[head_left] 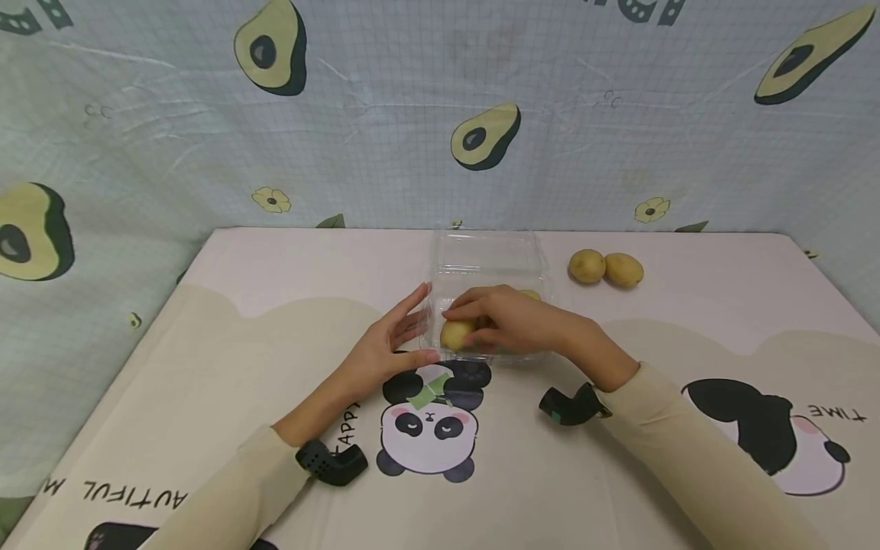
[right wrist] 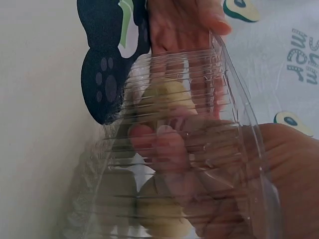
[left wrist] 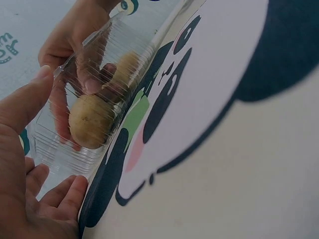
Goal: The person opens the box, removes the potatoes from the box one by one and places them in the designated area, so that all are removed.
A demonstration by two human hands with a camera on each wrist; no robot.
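A clear plastic clamshell box (head_left: 490, 256) lies with its lid raised at the back of the table. Inside its near left corner, my right hand (head_left: 519, 317) holds a yellow-brown potato (head_left: 455, 334) between thumb and fingers. Seen through the ribbed wall in the left wrist view, the thumb lies against this potato (left wrist: 91, 121). Another potato (head_left: 530, 293) is in the box, partly hidden behind the right hand. My left hand (head_left: 378, 351) rests at the box's left side, fingers extended and thumb by the front corner.
Two more potatoes (head_left: 587, 266) (head_left: 624, 270) lie side by side to the right of the box. A printed cloth (head_left: 330, 321) covers the table, with a panda picture before the box. An avocado-patterned curtain (head_left: 385, 153) hangs behind the table's far edge.
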